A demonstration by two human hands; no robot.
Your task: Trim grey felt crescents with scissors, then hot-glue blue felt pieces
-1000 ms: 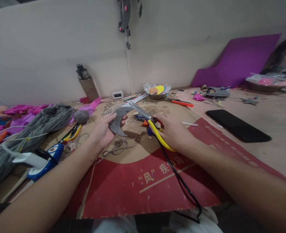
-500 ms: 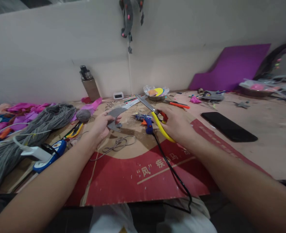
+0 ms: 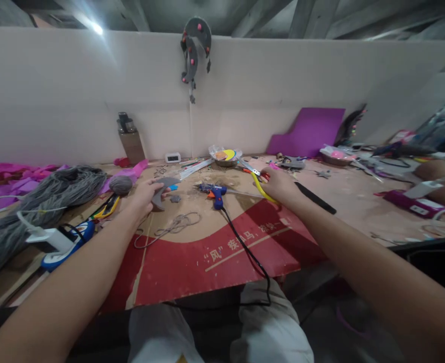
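A grey felt crescent [image 3: 166,182] is pinched in my left hand [image 3: 145,197], above the brown part of the cardboard. Just right of these fingers lies a small grey felt piece [image 3: 176,199], with a bit of blue [image 3: 173,187] near it. My right hand [image 3: 281,186] is closed on scissors with yellow and red handles [image 3: 260,187], their blades pointing away to the left. Between the hands rests a blue glue gun [image 3: 217,194], its black cable running toward my lap. Thin grey cord [image 3: 180,224] lies loosely coiled in front.
Grey yarn [image 3: 61,194], a yarn ball [image 3: 121,185], a yellow cutter [image 3: 109,207] and a blue power strip [image 3: 69,252] occupy the left. A bowl [image 3: 225,160] stands at the back. A black phone [image 3: 315,197] lies beyond my right wrist. Another person's arm [image 3: 443,171] shows far right.
The view has tilted up and widened to the right. The small grey piece, close against my left fingers before, now lies apart from them. The scissors and crescent remain in my hands.
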